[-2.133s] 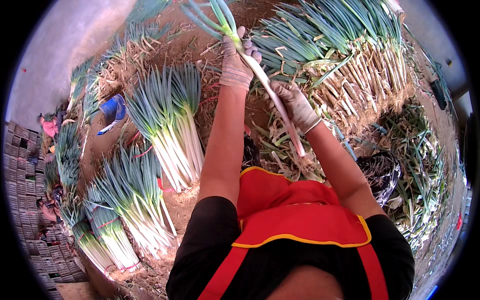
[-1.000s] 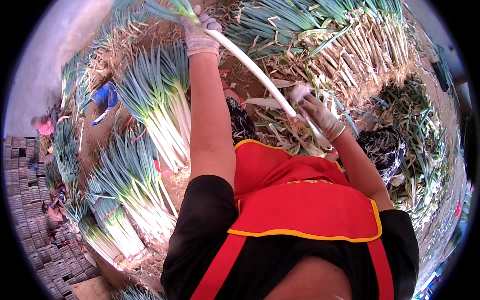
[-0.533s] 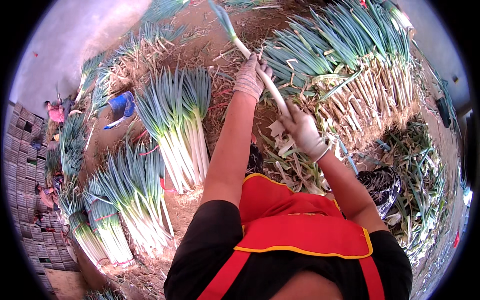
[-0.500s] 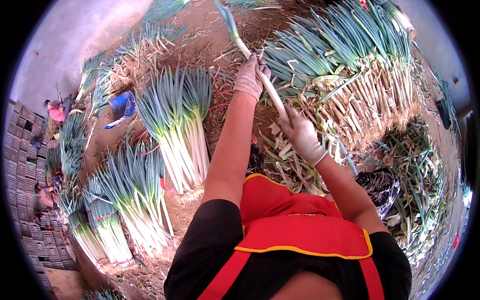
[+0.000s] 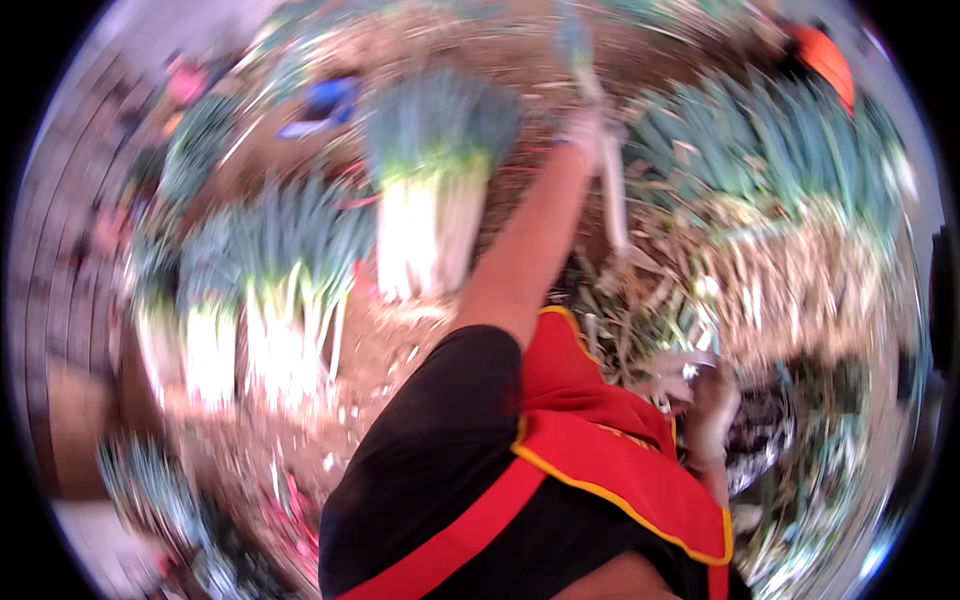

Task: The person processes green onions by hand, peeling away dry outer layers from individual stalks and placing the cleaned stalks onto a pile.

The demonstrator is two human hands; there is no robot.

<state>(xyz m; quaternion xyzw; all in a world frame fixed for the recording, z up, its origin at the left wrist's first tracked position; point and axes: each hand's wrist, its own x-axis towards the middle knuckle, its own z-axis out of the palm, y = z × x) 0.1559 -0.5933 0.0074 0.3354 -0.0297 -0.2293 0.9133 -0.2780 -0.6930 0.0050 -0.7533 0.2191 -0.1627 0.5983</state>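
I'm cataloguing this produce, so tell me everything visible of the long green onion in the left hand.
The long green onion has a slim, smooth-looking white stem and blue-green leaves reaching the picture's upper edge. The left hand grips it around the stem, below the leaves; nothing else clearly touches it. It runs down the picture at a slight slant, leaves away from the wearer, its white end seen against leafy trimmings. Motion blur hides whether that end bears roots.
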